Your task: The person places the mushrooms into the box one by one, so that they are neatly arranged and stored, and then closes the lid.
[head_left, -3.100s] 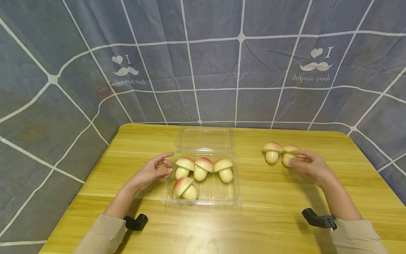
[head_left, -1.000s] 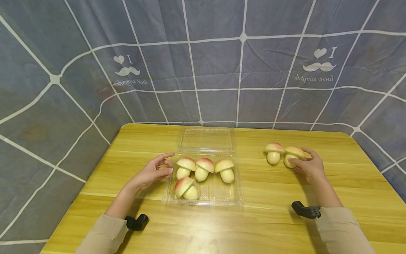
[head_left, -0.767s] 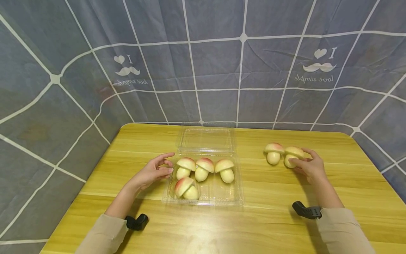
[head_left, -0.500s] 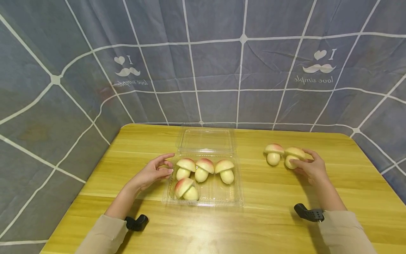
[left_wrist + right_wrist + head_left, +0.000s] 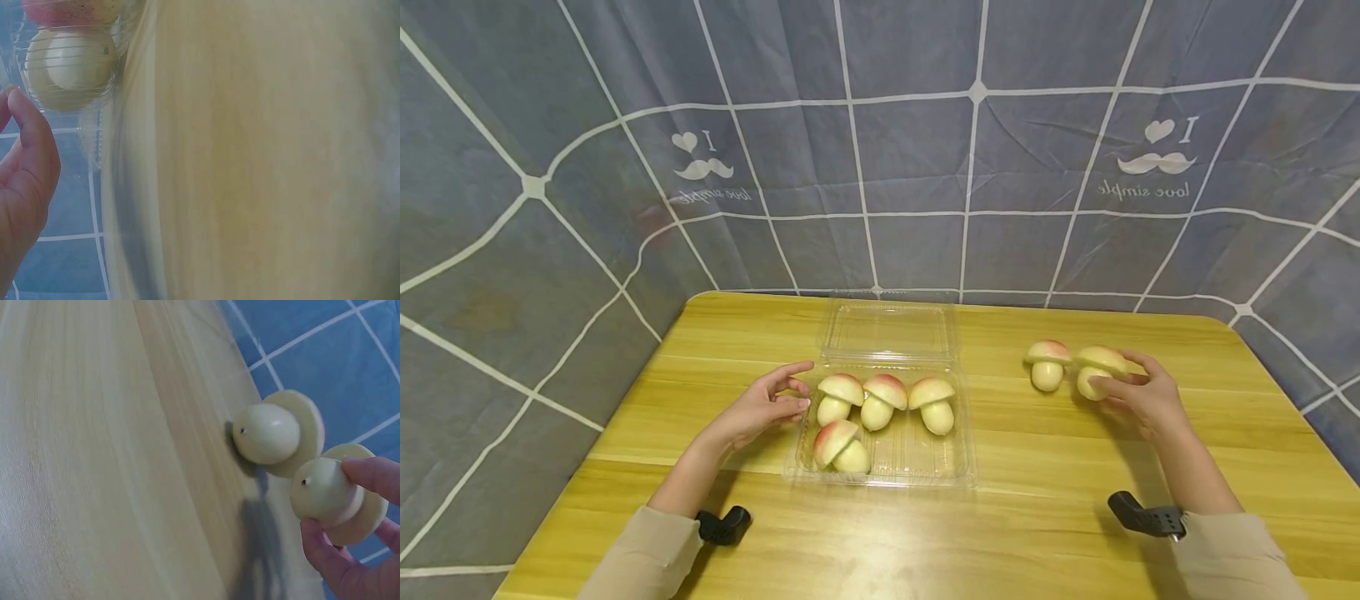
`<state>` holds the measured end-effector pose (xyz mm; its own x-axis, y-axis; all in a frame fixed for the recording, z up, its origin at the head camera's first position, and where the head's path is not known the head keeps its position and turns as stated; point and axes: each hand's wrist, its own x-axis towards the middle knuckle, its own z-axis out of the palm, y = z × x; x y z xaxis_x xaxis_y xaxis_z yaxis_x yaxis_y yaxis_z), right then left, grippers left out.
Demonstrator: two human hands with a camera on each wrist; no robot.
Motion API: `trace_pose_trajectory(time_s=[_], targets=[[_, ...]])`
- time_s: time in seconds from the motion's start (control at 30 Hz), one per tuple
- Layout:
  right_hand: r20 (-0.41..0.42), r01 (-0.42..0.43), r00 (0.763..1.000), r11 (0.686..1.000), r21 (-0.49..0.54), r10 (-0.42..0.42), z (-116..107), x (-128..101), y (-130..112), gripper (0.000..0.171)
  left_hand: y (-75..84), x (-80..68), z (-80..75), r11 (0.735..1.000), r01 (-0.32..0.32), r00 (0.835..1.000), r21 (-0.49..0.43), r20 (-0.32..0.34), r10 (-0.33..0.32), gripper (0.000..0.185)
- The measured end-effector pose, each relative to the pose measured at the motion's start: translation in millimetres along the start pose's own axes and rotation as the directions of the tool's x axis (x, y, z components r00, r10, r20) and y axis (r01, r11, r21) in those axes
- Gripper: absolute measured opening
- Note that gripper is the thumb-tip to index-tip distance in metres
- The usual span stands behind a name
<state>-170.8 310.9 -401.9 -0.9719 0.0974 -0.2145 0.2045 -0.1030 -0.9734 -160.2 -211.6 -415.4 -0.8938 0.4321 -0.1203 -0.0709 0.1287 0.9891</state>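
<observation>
A clear plastic clamshell box (image 5: 957,467) lies open at the table's middle with several pink-capped toy mushrooms (image 5: 876,402) inside. My left hand (image 5: 765,404) rests on the table against the box's left wall, fingers relaxed and empty; the left wrist view shows a fingertip (image 5: 28,134) beside the box wall (image 5: 100,134) and a mushroom stem (image 5: 65,65). Two more mushrooms stand at the right. My right hand (image 5: 1138,393) pinches the right one (image 5: 1096,372) by its stem (image 5: 326,490). The other mushroom (image 5: 1047,363) (image 5: 275,432) stands free just left of it.
The wooden table (image 5: 1045,517) is backed closely by a grey-blue cloth with white grid lines (image 5: 925,167). The box's lid (image 5: 887,331) lies folded back behind it. Black wrist camera mounts (image 5: 722,525) sit near both sleeves.
My right hand closed its fingers on the rightmost mushroom and has shifted it slightly right and up. The left hand stayed still by the box.
</observation>
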Motion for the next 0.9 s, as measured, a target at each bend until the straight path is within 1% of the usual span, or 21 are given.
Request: trace_pose_trajectory(time_s=[0.1,0.2,0.3,0.47,0.53,0.7,0.83,0.9], targets=[[0.024,0.010,1.000,1.000,-0.008,-0.010,2,-2,-3,0.051,0.3,-0.4,0.4,1.000,0.004,1.000,-0.002,-0.001,-0.004,0.064],[0.042,0.021,0.999,0.999,-0.038,-0.020,4,-5,-7,0.051,0.3,-0.6,0.3,1.000,0.006,1.000,0.002,-0.005,-0.006,0.064],[0.054,0.037,0.998,0.996,-0.077,-0.033,6,-10,-11,0.052,0.6,-0.7,0.2,1.000,0.008,1.000,0.007,-0.009,-0.008,0.064],[0.073,0.069,0.996,0.982,-0.176,-0.057,13,-18,-18,0.059,1.8,-0.6,0.5,1.000,0.011,1.000,0.014,-0.012,-0.010,0.063],[0.087,0.083,0.994,0.977,-0.197,-0.067,17,-20,-20,0.057,2.5,-0.5,0.8,1.000,0.014,1.000,0.014,-0.013,-0.013,0.063],[0.128,0.121,0.987,0.977,-0.178,-0.099,28,-24,-24,0.049,3.0,0.0,0.8,1.000,0.014,1.000,0.018,-0.008,-0.014,0.064],[0.162,0.142,0.981,0.968,-0.206,-0.109,37,-28,-27,0.050,3.5,-0.2,0.3,1.000,0.013,1.000,0.022,-0.001,-0.013,0.064],[0.185,0.156,0.976,0.960,-0.231,-0.114,41,-30,-29,0.055,3.8,-0.3,0.3,1.000,0.013,1.000,0.021,0.001,-0.013,0.063]])
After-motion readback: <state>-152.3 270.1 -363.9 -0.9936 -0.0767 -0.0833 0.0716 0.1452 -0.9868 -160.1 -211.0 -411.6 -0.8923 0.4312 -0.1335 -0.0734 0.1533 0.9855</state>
